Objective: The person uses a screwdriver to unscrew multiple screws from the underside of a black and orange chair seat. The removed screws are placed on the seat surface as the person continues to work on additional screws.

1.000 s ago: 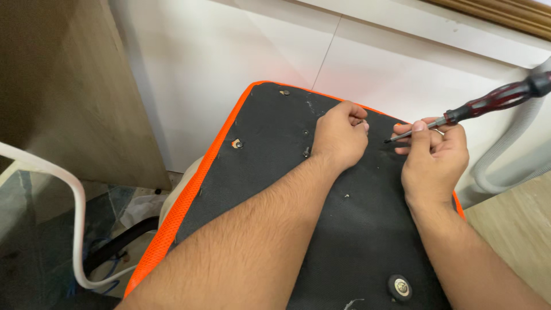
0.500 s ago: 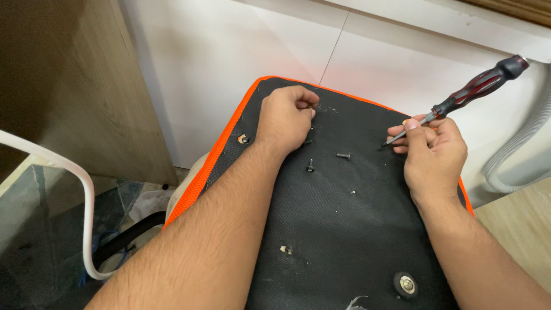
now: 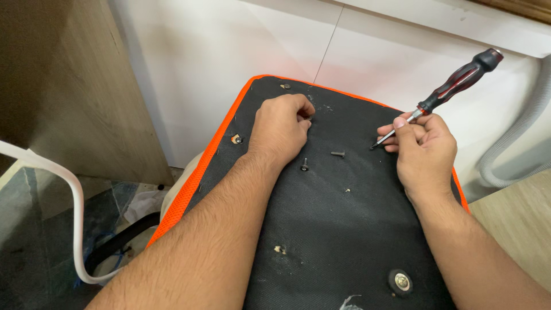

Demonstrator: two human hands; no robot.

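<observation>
A black fabric-covered seat underside (image 3: 321, 229) with an orange edge lies in front of me. My left hand (image 3: 278, 129) rests on it near the far edge, fingers curled shut over a spot on the fabric; whether it pinches something is hidden. My right hand (image 3: 425, 152) grips a screwdriver (image 3: 453, 86) with a dark red and black handle, its tip touching the fabric at the right. Two loose dark screws (image 3: 337, 154) lie between the hands, one standing on its head (image 3: 304, 166).
A metal insert (image 3: 400, 281) sits in the fabric near me, and a torn hole (image 3: 280, 250) shows at centre. A wooden panel (image 3: 69, 86) stands at left, a white wall behind, a grey hose (image 3: 516, 138) at right, a white cable (image 3: 74, 218) at lower left.
My left hand moved left, away from the right hand, to the far edge of the seat. Two screws now lie uncovered between the hands. The screwdriver tip stays at the fabric.
</observation>
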